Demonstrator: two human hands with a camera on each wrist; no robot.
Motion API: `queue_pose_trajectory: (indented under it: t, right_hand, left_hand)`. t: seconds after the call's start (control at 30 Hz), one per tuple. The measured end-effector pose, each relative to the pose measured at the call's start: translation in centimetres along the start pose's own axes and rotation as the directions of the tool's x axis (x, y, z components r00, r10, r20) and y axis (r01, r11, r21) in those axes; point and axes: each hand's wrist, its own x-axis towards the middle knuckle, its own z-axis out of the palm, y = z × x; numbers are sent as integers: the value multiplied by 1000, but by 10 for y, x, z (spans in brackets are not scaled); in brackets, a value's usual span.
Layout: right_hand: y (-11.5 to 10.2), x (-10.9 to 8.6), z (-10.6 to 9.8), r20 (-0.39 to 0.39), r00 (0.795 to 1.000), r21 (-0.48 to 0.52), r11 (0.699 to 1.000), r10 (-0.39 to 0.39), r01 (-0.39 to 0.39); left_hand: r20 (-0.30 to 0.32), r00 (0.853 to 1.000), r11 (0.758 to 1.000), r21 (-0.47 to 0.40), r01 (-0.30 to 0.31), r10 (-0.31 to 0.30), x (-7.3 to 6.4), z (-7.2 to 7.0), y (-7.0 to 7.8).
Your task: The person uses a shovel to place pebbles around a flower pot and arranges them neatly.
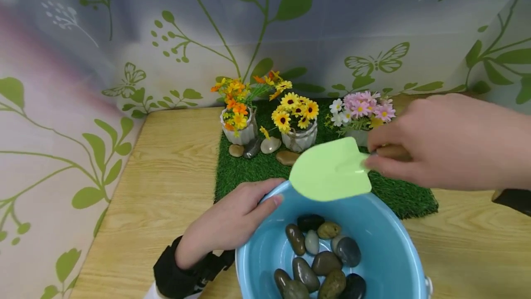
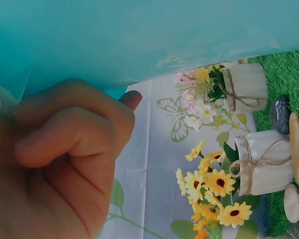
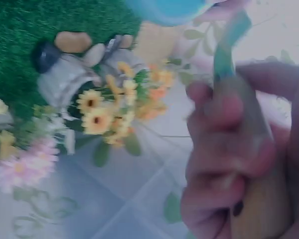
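A light blue bucket (image 1: 390,248) stands at the front of the table, with several wet-looking stones (image 1: 326,262) on its bottom. My left hand (image 1: 230,218) grips the bucket's left rim, thumb over the edge; in the left wrist view its fingers curl by the blue wall. Above the far rim is a garden trowel with a pale green blade (image 1: 332,170), pointing left. My right hand (image 1: 452,142) holds it by the wooden handle (image 3: 261,209), fingers wrapped round it in the right wrist view. The blade carries nothing visible.
Behind the bucket lies a green turf mat (image 1: 238,172). On it stand white pots with orange flowers (image 1: 236,105), yellow flowers (image 1: 290,110) and pink and white flowers (image 1: 361,108). Several loose stones (image 1: 270,145) lie before them. A printed curtain (image 1: 174,59) hangs behind the wooden table (image 1: 178,151).
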Motion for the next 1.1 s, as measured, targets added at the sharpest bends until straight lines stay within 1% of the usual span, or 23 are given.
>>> queue_pose_trajectory:
  t: [0.03, 0.07, 0.17, 0.23, 0.27, 0.3, 0.33, 0.4, 0.47, 0.6, 0.7, 0.77, 0.87, 0.97, 1.03, 1.1]
  right_hand:
    - [-1, -2, 4, -1, 999, -16, 999, -36, 36]
    - [-2, -4, 10, -35, 996, -33, 996, -84, 83]
    - [-16, -5, 21, -80, 982, -74, 983, -172, 167]
    - [-29, -2, 25, -75, 974, -88, 975, -212, 205]
    - [-36, 0, 25, -68, 969, -102, 968, -239, 231]
    - [-44, 3, 24, -28, 968, -110, 964, -248, 244]
    - [-50, 6, 24, -13, 961, -119, 955, -275, 271]
    - [-60, 13, 25, 41, 951, -129, 943, -305, 308]
    - [-68, 21, 27, 89, 937, -140, 927, -338, 348]
    - [-81, 33, 41, 146, 912, -141, 905, -383, 402]
    - [-94, 41, 50, 195, 889, -180, 876, -414, 447]
    - [-104, 45, 54, 231, 876, -246, 845, -423, 474]
    - [-117, 50, 58, 309, 856, -358, 783, -415, 509]
    - [-124, 51, 62, 375, 839, -425, 731, -394, 533]
    - [-125, 51, 65, 400, 829, -436, 714, -392, 548]
    - [-124, 50, 68, 395, 825, -429, 713, -404, 554]
  left_hand:
    - [-1, 1000, 1000, -1, -1, 1, 0, 0, 0]
    - [-3, 1000, 1000, 0, -4, 4, 0, 1, -1]
    - [-7, 1000, 1000, 7, -11, 11, 0, 1, -1]
    - [-6, 1000, 1000, 9, -12, 12, 0, 0, 0]
    - [-6, 1000, 1000, 10, -12, 12, 0, 0, 0]
    - [-7, 1000, 1000, 9, -12, 12, 0, 0, 0]
    - [-6, 1000, 1000, 6, -11, 11, -1, -1, 0]
    - [-5, 1000, 1000, -2, -7, 7, -1, -1, 0]
    - [-2, 1000, 1000, -8, -3, 3, -1, 0, 0]
    - [2, 1000, 1000, -1, -8, 8, -1, 0, 0]
    - [-1, 1000, 1000, 4, -14, 14, -1, 0, -1]
    - [-5, 1000, 1000, 0, -13, 13, -1, 1, -1]
    - [-6, 1000, 1000, -4, -9, 9, 0, 1, -1]
    - [-3, 1000, 1000, 1, -10, 10, 1, 1, -1]
    - [-2, 1000, 1000, 5, -12, 12, 1, 1, -1]
    - [-3, 1000, 1000, 9, -14, 14, 1, 1, 0]
